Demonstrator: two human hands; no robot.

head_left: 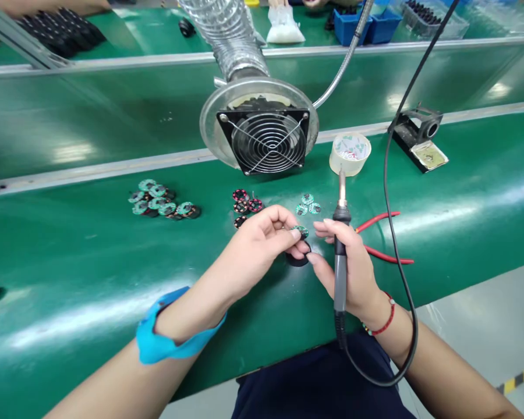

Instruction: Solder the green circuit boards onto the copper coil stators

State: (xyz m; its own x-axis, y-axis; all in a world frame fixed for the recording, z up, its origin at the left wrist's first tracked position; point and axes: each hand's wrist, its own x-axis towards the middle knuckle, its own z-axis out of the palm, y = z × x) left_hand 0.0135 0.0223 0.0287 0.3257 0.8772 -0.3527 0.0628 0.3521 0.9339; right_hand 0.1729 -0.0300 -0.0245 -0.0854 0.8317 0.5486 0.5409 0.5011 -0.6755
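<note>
My left hand [273,235] pinches a small round green circuit board [302,231] between thumb and fingers. Just under those fingertips is a black ring-shaped part [297,261], partly covered by the hand. A soldering iron [340,273] is held in my right hand [353,262], its metal tip pointing away from me and its handle lying across the hand. The right thumb and fingertips reach toward the black ring and the board. Past my hands lie a few loose green round boards [308,203] and several small motor coils [241,206] with dark and pink windings.
A fume extractor fan [271,142] hangs over the bench. Red-handled pliers [382,253] lie beside my right hand. Behind stand a tape roll [353,166] with small bits inside and an iron stand [419,137]. Assembled coils with boards [157,201] sit left. The iron's cable [388,174] loops on the right.
</note>
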